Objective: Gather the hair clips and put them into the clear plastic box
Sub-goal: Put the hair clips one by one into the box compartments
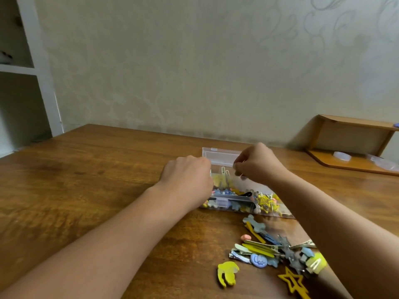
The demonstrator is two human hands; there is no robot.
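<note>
A clear plastic box [220, 156] stands open on the wooden table, its lid raised at the back, with several yellow, blue and black hair clips inside. My left hand [187, 180] rests against the box's left end, fingers curled over its rim. My right hand [257, 164] hovers above the box's right part with its fingertips pinched together; what they pinch is too small to make out. A pile of loose hair clips [269, 250] lies on the table in front of the box, among them a yellow claw clip [227, 272] and a yellow star clip [293, 281].
A small wooden shelf [349, 147] stands at the back right of the table [86, 180] with clear plastic items on it. A patterned wall runs behind the table. A white shelving unit [32, 70] stands at the far left.
</note>
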